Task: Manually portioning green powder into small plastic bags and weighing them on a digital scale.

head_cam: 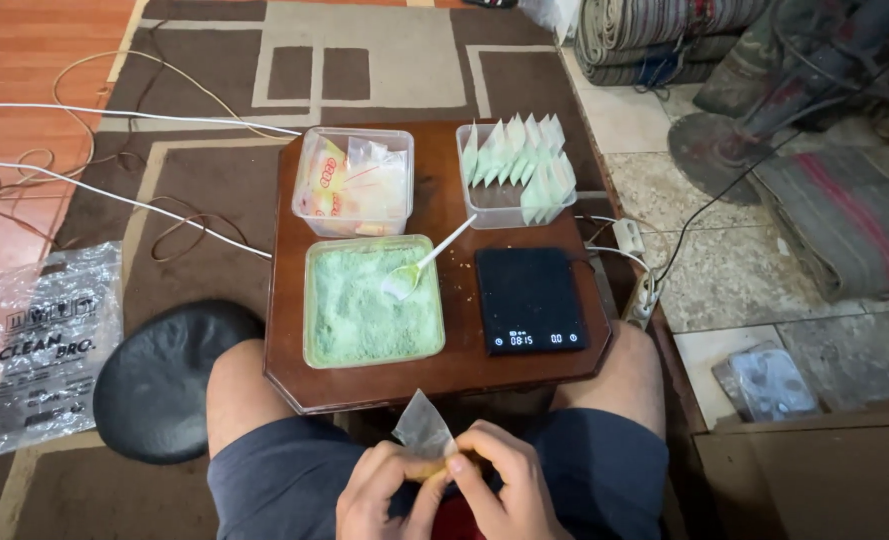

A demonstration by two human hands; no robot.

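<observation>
A: What are the hands doing?

B: The left hand [385,492] and right hand [505,480] are both pinched on a small clear plastic sachet [421,428], held over the lap just below the dark wooden table [443,215].

A: And on the table?

B: A square tub of pale green powder [365,315] with a white plastic spoon [423,264], beside a black digital scale [530,300].

light: even, soft indoor | shadows: faint | glare: plastic bag [45,340] | edges: perhaps slightly bowed | focus: sharp
</observation>
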